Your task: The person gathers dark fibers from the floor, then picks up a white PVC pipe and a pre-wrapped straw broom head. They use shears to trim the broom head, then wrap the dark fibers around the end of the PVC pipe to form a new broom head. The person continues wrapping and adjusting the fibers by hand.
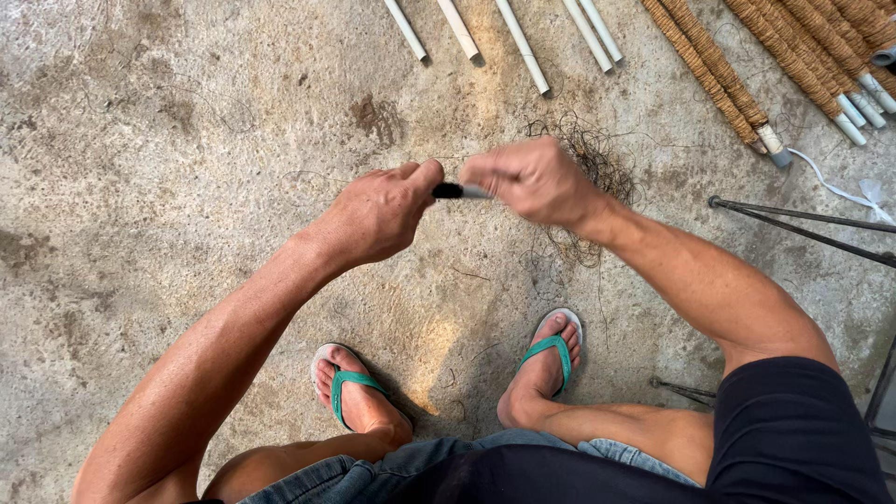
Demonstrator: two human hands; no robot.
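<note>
Left hand and right hand both closed on a slim dark tool, rough stained concrete floor, wiry fibre tangle, smooth white pipes, coir-wrapped poles beyond.

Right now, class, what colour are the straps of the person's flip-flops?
Green straps, on pale soles; the head view shows them best.

Soft, even daylight — faint shadows under the feet, slight motion blur on the right hand, wide-angle stretch at edges.
</note>
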